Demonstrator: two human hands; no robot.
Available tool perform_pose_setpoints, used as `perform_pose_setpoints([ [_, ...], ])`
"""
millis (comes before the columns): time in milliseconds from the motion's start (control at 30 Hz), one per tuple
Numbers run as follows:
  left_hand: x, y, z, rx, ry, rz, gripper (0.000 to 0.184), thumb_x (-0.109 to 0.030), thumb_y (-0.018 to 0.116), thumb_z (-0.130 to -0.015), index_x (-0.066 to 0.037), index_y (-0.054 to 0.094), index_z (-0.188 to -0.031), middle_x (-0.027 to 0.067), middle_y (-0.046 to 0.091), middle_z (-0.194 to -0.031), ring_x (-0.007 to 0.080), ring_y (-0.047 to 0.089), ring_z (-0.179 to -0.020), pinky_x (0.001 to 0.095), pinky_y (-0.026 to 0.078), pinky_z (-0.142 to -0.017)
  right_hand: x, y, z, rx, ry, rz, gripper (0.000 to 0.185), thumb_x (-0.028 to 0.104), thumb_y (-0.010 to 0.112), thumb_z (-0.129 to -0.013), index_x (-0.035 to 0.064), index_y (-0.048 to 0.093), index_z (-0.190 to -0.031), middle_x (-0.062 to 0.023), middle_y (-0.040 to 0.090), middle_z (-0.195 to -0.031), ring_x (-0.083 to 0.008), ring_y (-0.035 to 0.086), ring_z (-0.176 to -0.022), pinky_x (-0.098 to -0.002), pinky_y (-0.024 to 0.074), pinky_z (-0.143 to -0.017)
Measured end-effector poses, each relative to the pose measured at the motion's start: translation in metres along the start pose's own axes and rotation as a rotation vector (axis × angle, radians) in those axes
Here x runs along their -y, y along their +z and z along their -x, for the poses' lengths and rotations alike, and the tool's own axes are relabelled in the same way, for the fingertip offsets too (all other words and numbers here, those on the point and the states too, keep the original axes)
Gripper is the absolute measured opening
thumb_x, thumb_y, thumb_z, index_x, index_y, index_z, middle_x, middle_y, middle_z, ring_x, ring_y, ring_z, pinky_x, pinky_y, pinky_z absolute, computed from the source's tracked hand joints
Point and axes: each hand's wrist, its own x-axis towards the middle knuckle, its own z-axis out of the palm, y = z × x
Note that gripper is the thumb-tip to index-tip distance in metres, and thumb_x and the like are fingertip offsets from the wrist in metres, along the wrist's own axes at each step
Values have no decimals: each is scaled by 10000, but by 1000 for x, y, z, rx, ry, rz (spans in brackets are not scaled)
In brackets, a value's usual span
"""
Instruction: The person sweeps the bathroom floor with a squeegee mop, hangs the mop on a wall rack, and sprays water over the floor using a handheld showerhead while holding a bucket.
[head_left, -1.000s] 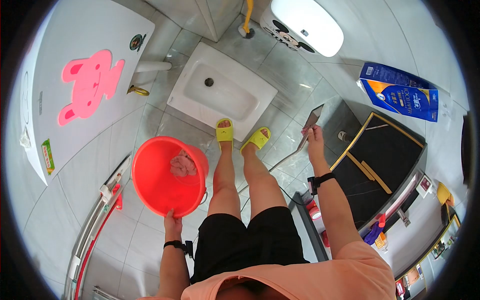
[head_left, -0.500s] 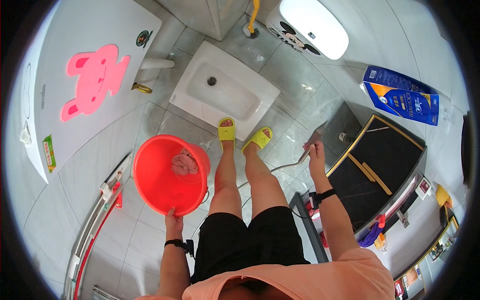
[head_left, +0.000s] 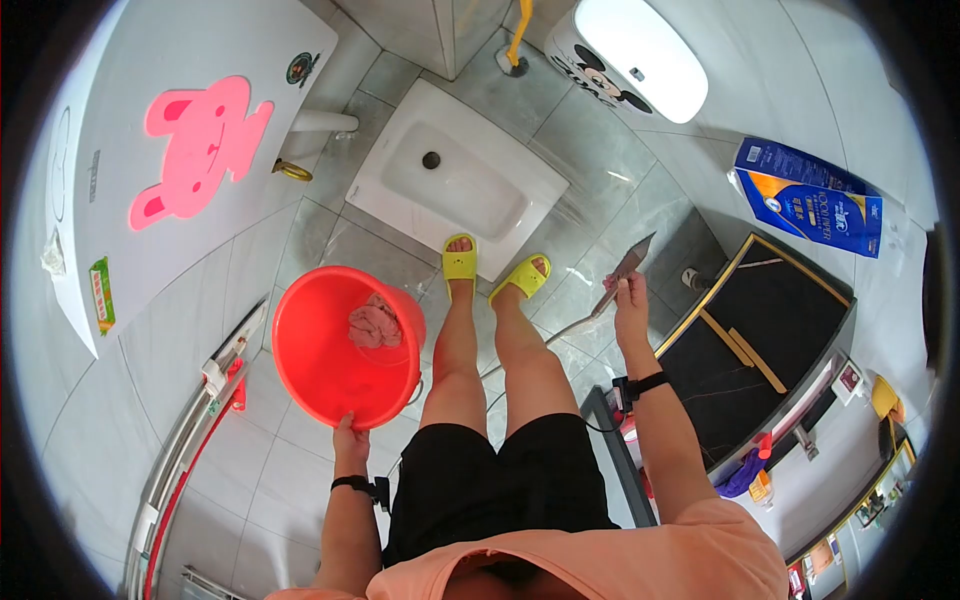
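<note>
My left hand point(head_left: 350, 442) is closed on the rim of a red bucket point(head_left: 318, 375), which is tilted so that its mouth faces me. Inside the bucket, against its wall, lies a crumpled pink cloth point(head_left: 374, 322). On the other side, my right hand point(head_left: 628, 305) grips a grey hand-held shower head point(head_left: 634, 257) by its handle. A flexible hose point(head_left: 575, 329) runs from it down past my legs. No water can be seen coming out.
A white squat toilet point(head_left: 470, 205) is set in the floor before my yellow slippers point(head_left: 459, 262). A white washing machine point(head_left: 240, 50) with a pink sticker stands at left. To the right are a black-topped cabinet point(head_left: 745, 400), a blue paper pack point(head_left: 810, 205) and a white bin point(head_left: 660, 60).
My right hand has turned the shower head, so its flat head now shows clearly, pointing up and right. The bucket remains in my left hand, and the view has shifted slightly.
</note>
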Motion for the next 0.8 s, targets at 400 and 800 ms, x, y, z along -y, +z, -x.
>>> perform_pose_setpoints([
  [400,-3,-10,-3,-23,9,32,339,-1,545,-887,-3,488,-1220,140,603,-1193,260,631,-1037,376,571,-867,18,36,-6,90,-29,88,161,110,409,-1005,5,457,-1117,-104,601,-999,-194,593,-968,-327,443,-925],
  [800,-10,-23,-17,-7,-11,62,322,-16,523,-893,-19,488,-1213,128,610,-1155,258,628,-1040,385,570,-870,66,60,-20,103,-176,110,172,151,417,-1013,6,464,-1092,-100,590,-986,-177,574,-950,-328,437,-929],
])
